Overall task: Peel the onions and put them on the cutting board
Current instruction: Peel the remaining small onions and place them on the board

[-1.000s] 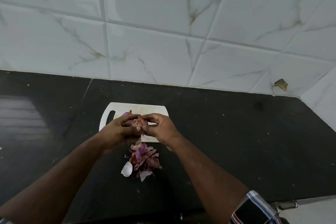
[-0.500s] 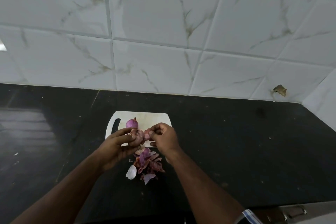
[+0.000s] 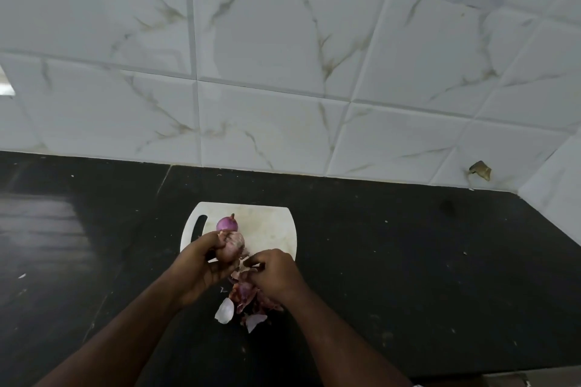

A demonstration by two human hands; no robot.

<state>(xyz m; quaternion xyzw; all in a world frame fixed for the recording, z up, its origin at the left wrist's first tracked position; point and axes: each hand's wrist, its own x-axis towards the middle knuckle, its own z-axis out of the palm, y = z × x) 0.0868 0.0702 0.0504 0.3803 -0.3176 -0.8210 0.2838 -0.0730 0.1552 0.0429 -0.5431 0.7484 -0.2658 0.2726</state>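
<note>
Change: hands, joined at the onion half a second ago, are now apart; right hand (image 3: 273, 273) has dropped toward the peel heap (image 3: 248, 298).
Left hand (image 3: 201, 264): fingers curled round a partly skinned onion (image 3: 232, 245), held over the near edge of the cutting board (image 3: 270, 229).
Right hand: fingertips pinched together; whether on a scrap of skin, cannot tell.
Peeled onion (image 3: 227, 224): lies on the board, just behind the held one.
Hidden: the heap's right side, under the right hand.

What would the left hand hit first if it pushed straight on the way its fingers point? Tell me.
Probably the peeled onion on the cutting board: the left hand grips the half-peeled onion just short of it, though depth is unclear.
</note>
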